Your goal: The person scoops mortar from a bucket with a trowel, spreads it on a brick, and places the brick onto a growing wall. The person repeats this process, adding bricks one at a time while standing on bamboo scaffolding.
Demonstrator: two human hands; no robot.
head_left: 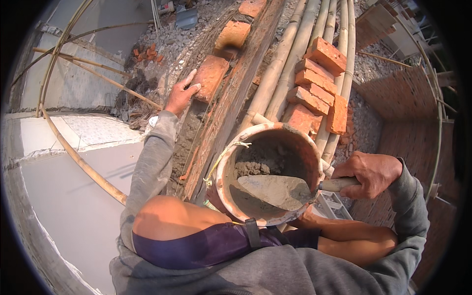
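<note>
My right hand (371,174) is wrapped round the handle of a trowel (275,191). The trowel's broad blade, smeared grey, lies inside a round bucket (223,189) that holds wet mortar (250,168). At the upper left, my left hand (180,93) touches the near left corner of an orange brick (211,73), thumb and forefinger apart. This brick lies on top of the wall, behind a strip of spread mortar (189,142). A thin string line runs along the wall beside the brick.
Farther along the wall sits another brick (232,37). A long weathered plank (231,105) follows the wall. Bamboo poles (290,59) run beside it, bearing a stack of loose bricks (314,81). Rubble lies below, and more bamboo (83,172) crosses at left.
</note>
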